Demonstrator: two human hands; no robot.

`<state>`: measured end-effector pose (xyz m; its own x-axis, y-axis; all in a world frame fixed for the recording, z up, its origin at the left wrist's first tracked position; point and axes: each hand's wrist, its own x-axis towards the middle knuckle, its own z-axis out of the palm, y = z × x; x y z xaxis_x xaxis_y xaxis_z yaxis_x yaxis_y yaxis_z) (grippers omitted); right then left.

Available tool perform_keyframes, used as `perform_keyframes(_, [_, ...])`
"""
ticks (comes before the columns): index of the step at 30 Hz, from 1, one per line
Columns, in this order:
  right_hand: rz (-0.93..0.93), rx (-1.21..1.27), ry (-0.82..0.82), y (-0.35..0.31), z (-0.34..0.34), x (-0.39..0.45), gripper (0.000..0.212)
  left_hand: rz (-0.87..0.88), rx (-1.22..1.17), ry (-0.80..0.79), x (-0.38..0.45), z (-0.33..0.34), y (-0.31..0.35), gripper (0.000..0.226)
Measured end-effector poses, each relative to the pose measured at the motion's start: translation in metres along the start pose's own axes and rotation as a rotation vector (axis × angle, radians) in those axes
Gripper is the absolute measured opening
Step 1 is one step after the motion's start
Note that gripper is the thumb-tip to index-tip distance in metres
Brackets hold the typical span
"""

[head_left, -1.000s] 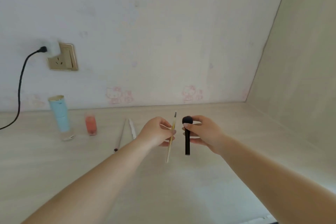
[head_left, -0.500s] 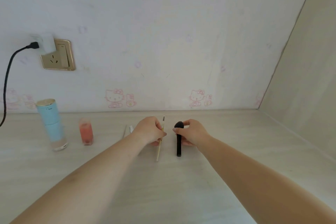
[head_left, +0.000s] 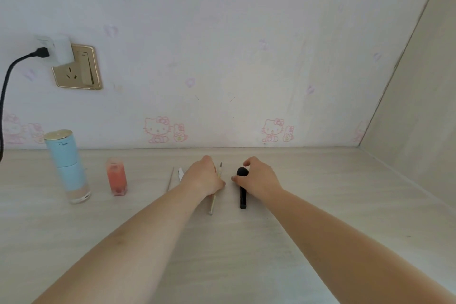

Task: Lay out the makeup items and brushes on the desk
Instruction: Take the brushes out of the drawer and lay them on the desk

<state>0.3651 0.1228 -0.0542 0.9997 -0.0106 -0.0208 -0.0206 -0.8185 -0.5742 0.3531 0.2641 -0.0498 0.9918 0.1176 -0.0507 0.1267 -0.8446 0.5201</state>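
My left hand (head_left: 202, 176) grips a thin yellow-handled brush (head_left: 213, 198) that lies lengthwise on the pale wooden desk (head_left: 246, 242). Just to its right lies a short black brush (head_left: 242, 194); my right hand (head_left: 259, 176) curls over its rounded head, thumb at the brush's left side. Left of my left hand, a thin pink-handled brush (head_left: 170, 180) and a white stick (head_left: 180, 173) lie on the desk, partly hidden by my wrist. A small pink bottle (head_left: 116, 176) and a tall light-blue bottle with a gold cap (head_left: 66, 165) stand further left.
The patterned wall (head_left: 222, 57) rises just behind the items, and a side panel (head_left: 414, 106) closes the right. A gold wall socket (head_left: 79, 66) holds a white plug with a black cable (head_left: 7, 81) hanging at far left.
Both hands have lowered the two brushes from the air onto the desk, side by side. The camera has tilted and shifted slightly.
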Motion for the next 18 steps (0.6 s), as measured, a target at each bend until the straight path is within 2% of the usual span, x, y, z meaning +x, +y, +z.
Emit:
perform_keyframes(7, [-0.021, -0.04, 0.021, 0.003, 0.002, 0.003, 0.058, 0.003, 0.03, 0.005, 0.003, 0.004, -0.001, 0.05])
perform_keyframes(13, [0.03, 0.219, 0.095, 0.01, 0.0, -0.009, 0.055, -0.008, -0.179, -0.056, -0.007, -0.003, -0.003, 0.063])
perform_keyframes(18, [-0.03, 0.428, 0.089, 0.015, -0.006, -0.04, 0.05, 0.07, -0.354, -0.043, -0.035, -0.007, 0.0, 0.063])
